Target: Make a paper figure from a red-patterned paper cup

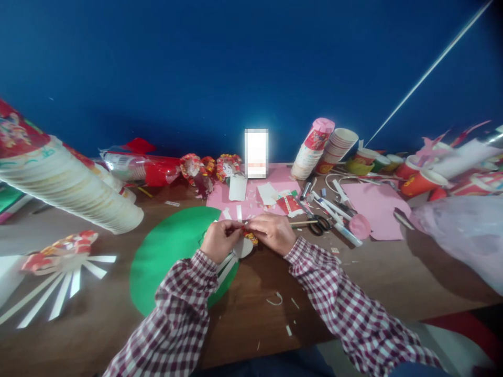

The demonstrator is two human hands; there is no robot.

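My left hand [220,241] and my right hand [274,233] meet over the middle of the table, fingers pinched close together. Between them is a cut paper cup [243,248], its round white base facing up and white strips fanning out from it. Red and yellow printed bits show at the fingertips; the exact spot of the pinch is hidden. Beneath my left hand and the strips lies a large green paper circle [168,256]. Another cut cup with white strips [70,264] rests on the table at the left.
Stacked paper cups [90,183] lean at the left, with more stacks [314,149] at the back right. Black-handled scissors [321,225], pens and a glue tube [349,234] lie right of my hands. Pink paper [371,207], a bright blurred screen [257,153] and a plastic bag [463,235] are around.
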